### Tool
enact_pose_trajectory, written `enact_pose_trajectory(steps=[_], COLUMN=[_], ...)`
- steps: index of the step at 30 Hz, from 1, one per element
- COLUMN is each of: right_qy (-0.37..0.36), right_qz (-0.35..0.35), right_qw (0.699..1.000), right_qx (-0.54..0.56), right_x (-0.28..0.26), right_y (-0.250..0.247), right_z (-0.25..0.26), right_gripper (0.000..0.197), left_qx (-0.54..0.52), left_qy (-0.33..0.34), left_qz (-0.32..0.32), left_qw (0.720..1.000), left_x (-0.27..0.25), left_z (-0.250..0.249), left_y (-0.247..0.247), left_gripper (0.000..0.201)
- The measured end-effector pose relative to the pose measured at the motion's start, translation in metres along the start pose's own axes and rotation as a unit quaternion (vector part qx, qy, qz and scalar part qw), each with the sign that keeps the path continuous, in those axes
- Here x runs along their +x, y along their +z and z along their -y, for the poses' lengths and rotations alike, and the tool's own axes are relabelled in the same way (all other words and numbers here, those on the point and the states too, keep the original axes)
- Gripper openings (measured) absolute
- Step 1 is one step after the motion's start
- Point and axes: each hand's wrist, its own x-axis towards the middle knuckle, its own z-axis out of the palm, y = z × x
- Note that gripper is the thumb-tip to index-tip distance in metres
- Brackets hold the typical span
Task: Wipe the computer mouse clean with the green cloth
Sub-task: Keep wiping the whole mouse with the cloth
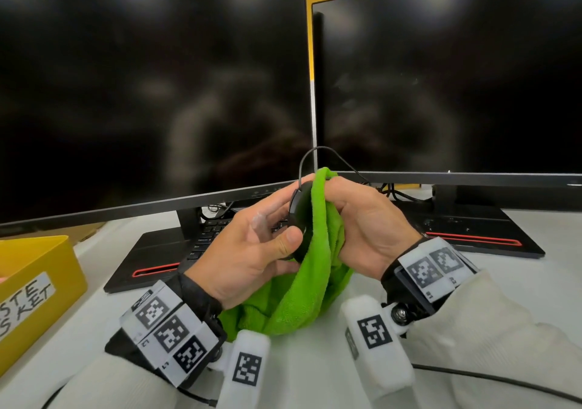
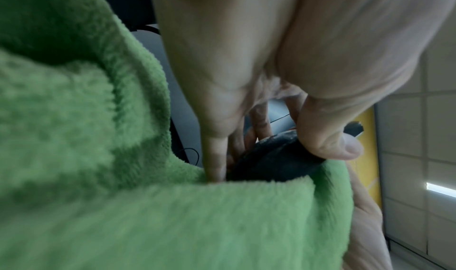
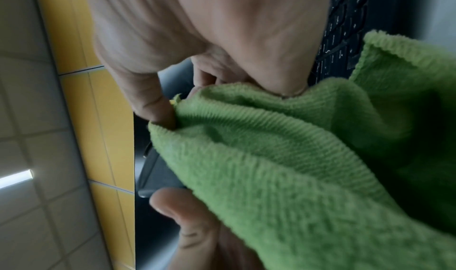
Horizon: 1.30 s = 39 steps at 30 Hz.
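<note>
The black computer mouse is lifted off the desk and stands on edge between both hands. My left hand grips it, thumb on the near end and fingers behind it; in the left wrist view the thumb sits on the mouse. The green cloth is bunched in my right hand, which presses it against the mouse's right side. Folds of the cloth hang down to the desk and fill much of both wrist views. The mouse cable loops up in front of the monitors.
Two dark monitors stand close behind the hands on black bases with red stripes. A black keyboard lies under the left monitor. A yellow labelled box sits at the left edge of the white desk.
</note>
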Motion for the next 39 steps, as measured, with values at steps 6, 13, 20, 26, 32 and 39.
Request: enact_pose_trajectory(steps=[6, 13, 20, 26, 32, 39], right_qy=[-0.007, -0.023, -0.009, -0.021, -0.002, -0.006], right_qz=[-0.021, 0.018, -0.012, 0.023, 0.013, 0.021], right_qw=[1.000, 0.999, 1.000, 0.999, 1.000, 1.000], right_qx=[0.006, -0.020, 0.002, -0.017, 0.003, 0.005], right_x=[0.0039, 0.0008, 0.0043, 0.0026, 0.0052, 0.0068], right_y=[-0.0021, -0.0022, -0.0027, -0.0020, -0.0039, -0.0021], right_z=[-0.0015, -0.0011, -0.0003, -0.0031, -0.0008, -0.0031], right_gripper=[0.027, 0.018, 0.030, 0.027, 0.034, 0.028], left_qx=[0.009, 0.006, 0.011, 0.012, 0.014, 0.007], left_qy=[-0.013, 0.001, -0.002, 0.012, 0.013, 0.013], left_qz=[0.000, 0.003, -0.004, -0.012, -0.011, -0.010], left_qw=[1.000, 1.000, 1.000, 1.000, 1.000, 1.000], left_x=[-0.0013, -0.0012, -0.0015, -0.0012, -0.0006, -0.0003], left_z=[-0.0023, -0.0006, -0.0002, 0.0028, 0.0035, 0.0027], left_y=[0.0027, 0.0009, 0.0053, 0.0008, 0.0041, 0.0049], left_gripper=[0.069, 0.067, 0.071, 0.070, 0.071, 0.070])
